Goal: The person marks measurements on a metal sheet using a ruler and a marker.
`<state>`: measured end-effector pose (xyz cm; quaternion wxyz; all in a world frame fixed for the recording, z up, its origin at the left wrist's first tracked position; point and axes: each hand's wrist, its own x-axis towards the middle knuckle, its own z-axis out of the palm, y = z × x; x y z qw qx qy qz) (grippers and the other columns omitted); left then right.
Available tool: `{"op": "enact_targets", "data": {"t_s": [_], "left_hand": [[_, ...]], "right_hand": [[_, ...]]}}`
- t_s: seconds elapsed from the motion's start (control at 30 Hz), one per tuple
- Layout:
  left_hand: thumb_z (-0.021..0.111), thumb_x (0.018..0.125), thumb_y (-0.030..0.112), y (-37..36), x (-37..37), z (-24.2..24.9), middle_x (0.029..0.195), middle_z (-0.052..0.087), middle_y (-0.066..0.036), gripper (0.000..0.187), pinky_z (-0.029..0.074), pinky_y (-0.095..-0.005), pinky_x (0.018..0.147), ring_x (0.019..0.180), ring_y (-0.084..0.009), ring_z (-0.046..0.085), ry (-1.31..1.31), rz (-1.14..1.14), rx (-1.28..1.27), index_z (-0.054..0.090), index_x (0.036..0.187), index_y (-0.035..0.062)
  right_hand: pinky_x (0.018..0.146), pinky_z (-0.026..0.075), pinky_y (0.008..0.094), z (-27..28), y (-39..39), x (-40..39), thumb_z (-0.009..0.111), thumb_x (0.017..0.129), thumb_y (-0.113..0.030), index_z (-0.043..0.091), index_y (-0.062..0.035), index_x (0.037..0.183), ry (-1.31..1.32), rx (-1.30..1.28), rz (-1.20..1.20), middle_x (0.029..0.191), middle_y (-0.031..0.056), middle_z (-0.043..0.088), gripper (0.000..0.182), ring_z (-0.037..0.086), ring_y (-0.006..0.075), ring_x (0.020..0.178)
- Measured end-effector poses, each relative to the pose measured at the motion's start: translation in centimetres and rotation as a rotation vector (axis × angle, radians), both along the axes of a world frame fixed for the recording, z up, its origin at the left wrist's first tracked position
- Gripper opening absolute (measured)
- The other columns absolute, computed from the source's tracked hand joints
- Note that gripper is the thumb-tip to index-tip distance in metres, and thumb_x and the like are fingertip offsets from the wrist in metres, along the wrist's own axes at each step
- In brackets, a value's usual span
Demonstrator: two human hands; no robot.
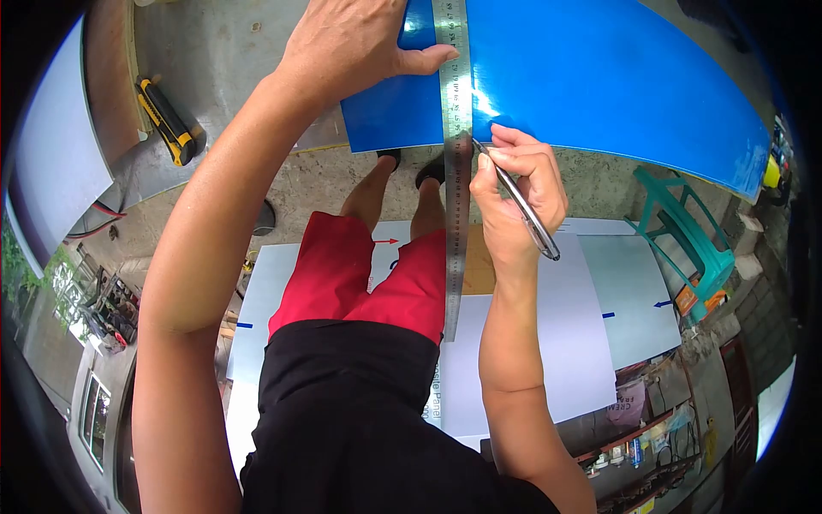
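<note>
A long steel ruler (456, 94) lies across a glossy blue panel (591, 77), and its lower end sticks out past the panel's near edge. My left hand (351, 38) rests at the top of the view, its outstretched thumb pressing on the ruler; its other fingers are cut off by the frame. In my right hand (527, 193) is a dark, shiny pen (527, 212), pinched between thumb and fingers. The pen's tip meets the ruler's right side, close to the blue panel's near edge.
A yellow and black utility knife (167, 122) lies on the grey tabletop (223, 43) at left. Large pale panels (531, 343) are on the ground around my legs. A green plastic stool (685, 231) stands at right. Shelves with small items (638, 450) are at lower right.
</note>
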<state>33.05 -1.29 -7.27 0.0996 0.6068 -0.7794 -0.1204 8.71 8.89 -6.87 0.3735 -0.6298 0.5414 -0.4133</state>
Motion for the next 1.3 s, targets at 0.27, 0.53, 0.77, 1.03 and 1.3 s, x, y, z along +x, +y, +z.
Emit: {"op": "enact_targets", "data": {"t_s": [0.27, 0.53, 0.77, 1.03, 1.3], "left_hand": [[0.087, 0.075, 0.047, 0.05, 0.0, 0.04, 0.171, 0.032, -0.02, 0.112, 0.027, -0.053, 0.131, 0.159, -0.0382, 0.027, -0.006, 0.001, -0.001, 0.036, 0.162, -0.004], [0.086, 0.076, 0.048, 0.08, 0.05, -0.04, 0.171, 0.032, -0.021, 0.112, 0.026, -0.0529, 0.131, 0.159, -0.0388, 0.027, -0.002, -0.003, -0.009, 0.036, 0.162, -0.0043], [0.086, 0.076, 0.047, 0.09, 0.08, -0.24, 0.172, 0.031, -0.021, 0.112, 0.026, -0.0525, 0.131, 0.159, -0.0385, 0.026, -0.008, -0.005, -0.011, 0.036, 0.162, -0.0046], [0.085, 0.076, 0.048, 0.07, 0.11, -0.18, 0.173, 0.03, -0.02, 0.112, 0.026, -0.0529, 0.131, 0.159, -0.038, 0.026, -0.007, 0.005, -0.002, 0.035, 0.162, -0.0035], [0.085, 0.076, 0.048, 0.07, -0.08, -0.24, 0.173, 0.031, -0.02, 0.112, 0.026, -0.0528, 0.131, 0.159, -0.0379, 0.026, -0.016, 0.013, -0.007, 0.035, 0.163, -0.0032]], "right_hand": [[0.08, 0.066, 0.0373, 0.11, 0.0, 0.12, 0.083, 0.078, 0.012, 0.065, -0.001, 0.09, 0.005, 0.006, -0.004, 0.093, 0.015, 0.072, 0.025, 0.078, 0.0305, 0.099], [0.079, 0.066, 0.0365, -0.04, 0.04, 0.01, 0.083, 0.078, 0.012, 0.065, -0.001, 0.09, 0.008, 0.01, -0.002, 0.095, 0.0159, 0.073, 0.025, 0.078, 0.029, 0.098], [0.081, 0.065, 0.0357, -0.07, 0.08, 0.02, 0.083, 0.077, 0.012, 0.066, -0.0008, 0.091, 0.012, 0.026, -0.009, 0.101, 0.0192, 0.075, 0.025, 0.078, 0.0265, 0.095], [0.081, 0.065, 0.036, -0.17, 0.06, 0.02, 0.083, 0.077, 0.011, 0.066, -0.0009, 0.09, 0.016, 0.014, -0.009, 0.098, 0.0179, 0.075, 0.025, 0.078, 0.0276, 0.096], [0.081, 0.065, 0.0355, 0.08, 0.04, 0.02, 0.084, 0.077, 0.011, 0.067, -0.0009, 0.09, 0.016, 0.032, -0.006, 0.098, 0.0179, 0.075, 0.025, 0.078, 0.028, 0.096]]}}
